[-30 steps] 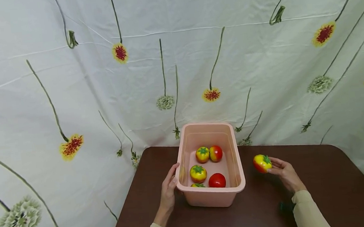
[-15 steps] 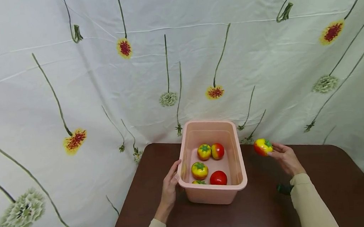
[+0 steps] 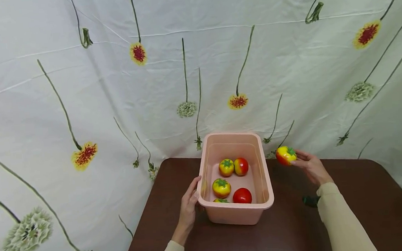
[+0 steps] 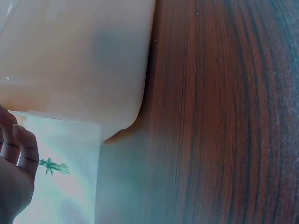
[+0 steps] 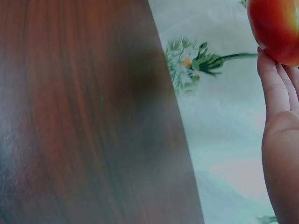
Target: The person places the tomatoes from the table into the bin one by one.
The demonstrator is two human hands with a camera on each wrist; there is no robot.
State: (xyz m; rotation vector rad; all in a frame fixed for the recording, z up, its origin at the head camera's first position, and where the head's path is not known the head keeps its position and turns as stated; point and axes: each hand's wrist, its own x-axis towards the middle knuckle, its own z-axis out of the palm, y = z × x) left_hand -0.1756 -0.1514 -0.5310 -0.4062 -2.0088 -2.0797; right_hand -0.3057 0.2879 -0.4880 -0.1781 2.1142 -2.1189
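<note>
Held up to the right of the pink plastic bin, a glossy red and yellow toy tomato with a green star-shaped top sits in the fingertips of my right hand. In the right wrist view, fingers support the toy tomato from below. My left hand holds the bin's left rim near its front corner; the left wrist view has its bent fingers against the bin's wall. Inside the bin lie several more toy tomatoes, among them a yellow one and a red one. The bin's front wall partly hides one.
The bin stands on a dark brown wooden table, close to its back edge. Behind and to the left hangs a pale cloth printed with flowers. Dark wrist straps show at both sleeves.
My right hand has lifted the toy tomato higher and farther back, then shifted it slightly left toward the bin. The left hand keeps its place at the rim. The head view has shifted slightly.
</note>
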